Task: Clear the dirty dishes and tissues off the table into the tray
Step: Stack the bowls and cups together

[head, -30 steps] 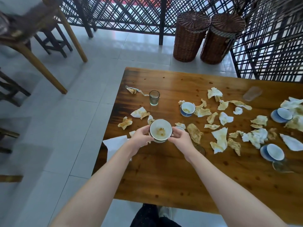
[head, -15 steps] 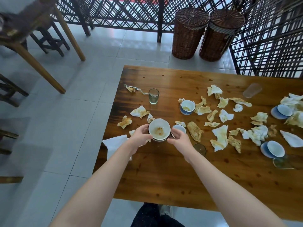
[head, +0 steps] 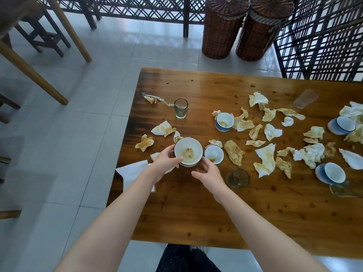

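Left hand (head: 167,160) is the only one gripping the dirty white bowl (head: 188,152) now, thumb hooked over the near rim and fingers round the left side. Half a second back both hands were cupped round it. The right hand (head: 208,173) has let go and sits just below and right of the bowl, fingers loose, holding nothing. The bowl's near the left end of the counter (head: 196,213), about where it was, and looks like it's sitting on another dish, can't really tell. With the right hand pulled back, the small cup (head: 214,154) just beside the bowl is fully in view. Stained tissues (head: 233,152) lie scattered to the right like before, and the tipped-over glass (head: 238,177) hasn't shifted.
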### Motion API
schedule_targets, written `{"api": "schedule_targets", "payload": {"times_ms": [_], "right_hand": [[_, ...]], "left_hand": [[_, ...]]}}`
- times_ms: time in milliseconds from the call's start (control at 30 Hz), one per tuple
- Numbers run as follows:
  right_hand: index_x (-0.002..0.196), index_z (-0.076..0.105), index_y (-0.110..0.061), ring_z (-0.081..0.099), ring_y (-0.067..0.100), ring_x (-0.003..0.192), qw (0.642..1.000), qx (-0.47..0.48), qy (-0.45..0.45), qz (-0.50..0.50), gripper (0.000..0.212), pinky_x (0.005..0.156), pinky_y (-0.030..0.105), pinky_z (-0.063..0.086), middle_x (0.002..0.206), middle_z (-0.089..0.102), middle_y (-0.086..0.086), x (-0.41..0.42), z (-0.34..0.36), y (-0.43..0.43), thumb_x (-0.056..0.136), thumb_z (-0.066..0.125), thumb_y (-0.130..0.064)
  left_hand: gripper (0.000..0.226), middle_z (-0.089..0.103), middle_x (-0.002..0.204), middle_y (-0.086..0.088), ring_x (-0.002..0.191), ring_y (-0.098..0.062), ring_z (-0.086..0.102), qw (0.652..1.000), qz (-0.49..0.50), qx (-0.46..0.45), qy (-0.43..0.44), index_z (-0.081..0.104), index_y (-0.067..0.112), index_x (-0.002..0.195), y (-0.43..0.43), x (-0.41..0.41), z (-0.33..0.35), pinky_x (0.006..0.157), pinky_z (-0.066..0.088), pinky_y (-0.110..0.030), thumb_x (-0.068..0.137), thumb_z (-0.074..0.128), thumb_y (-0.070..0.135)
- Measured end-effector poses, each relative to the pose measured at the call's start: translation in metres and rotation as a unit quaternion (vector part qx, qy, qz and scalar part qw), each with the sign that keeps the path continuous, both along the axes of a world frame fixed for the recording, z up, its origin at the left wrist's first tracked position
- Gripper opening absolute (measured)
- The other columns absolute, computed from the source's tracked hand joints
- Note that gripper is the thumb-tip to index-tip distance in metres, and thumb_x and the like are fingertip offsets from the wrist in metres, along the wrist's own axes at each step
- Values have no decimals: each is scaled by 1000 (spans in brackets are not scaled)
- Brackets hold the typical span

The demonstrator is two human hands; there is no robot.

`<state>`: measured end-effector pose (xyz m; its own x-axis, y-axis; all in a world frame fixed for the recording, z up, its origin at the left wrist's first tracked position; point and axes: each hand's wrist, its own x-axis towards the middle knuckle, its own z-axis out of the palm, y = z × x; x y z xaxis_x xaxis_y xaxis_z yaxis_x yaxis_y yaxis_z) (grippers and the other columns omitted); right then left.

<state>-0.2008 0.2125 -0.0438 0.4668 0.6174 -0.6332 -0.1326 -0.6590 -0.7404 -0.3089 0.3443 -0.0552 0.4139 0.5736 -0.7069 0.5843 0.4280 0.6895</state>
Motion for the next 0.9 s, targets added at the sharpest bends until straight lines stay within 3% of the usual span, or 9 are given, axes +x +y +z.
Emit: {"api": "schedule_targets", "payload": {"times_ms": [233,333,400,467,633,900], "right_hand": [[141,37,-23,43,13,130,999,20,-25,26,66,89,21,38,146,43,-3,0,1,38,84,71,-17],[142,34,-23,40,16,131,999,14,-31,20,73,97,25,37,146,41,-2,5,-3,55,81,74,-23],[145,32,-25,40,18,131,1000,7,-16,15,80,105,36,41,146,40,-2,8,-6,63,78,77,-26],[144,35,-27,42,19,129,1000,6,-7,9,81,103,45,45,144,41,-3,8,-8,66,76,78,-27],[132,44,-31,52,17,117,999,43,5,-34,65,91,38,53,129,49,-6,15,-1,67,77,78,-26],[115,43,-38,65,14,96,987,121,0,-107,42,78,30,55,119,58,-6,58,41,49,86,70,-26]], "left_hand": [[73,46,141,1,126,-19,47,999,45,11,-13,36,27,144,22,-16,-6,103,47,-40,82,75,31],[74,47,140,2,126,-19,47,999,45,-5,-28,36,28,144,29,-18,-6,104,46,-41,82,75,31],[72,48,137,3,122,-19,49,999,41,-7,-34,38,29,143,32,-18,-7,100,49,-39,82,76,29],[72,49,135,2,119,-19,52,998,46,-19,-50,38,29,143,34,-17,-9,96,52,-35,82,76,26],[75,46,135,5,122,-18,48,996,27,-24,-78,36,34,140,43,-10,-6,97,50,-31,79,79,29],[61,57,110,10,101,-11,62,984,-18,-62,-167,42,44,123,44,44,31,68,54,-17,78,79,27]]}}
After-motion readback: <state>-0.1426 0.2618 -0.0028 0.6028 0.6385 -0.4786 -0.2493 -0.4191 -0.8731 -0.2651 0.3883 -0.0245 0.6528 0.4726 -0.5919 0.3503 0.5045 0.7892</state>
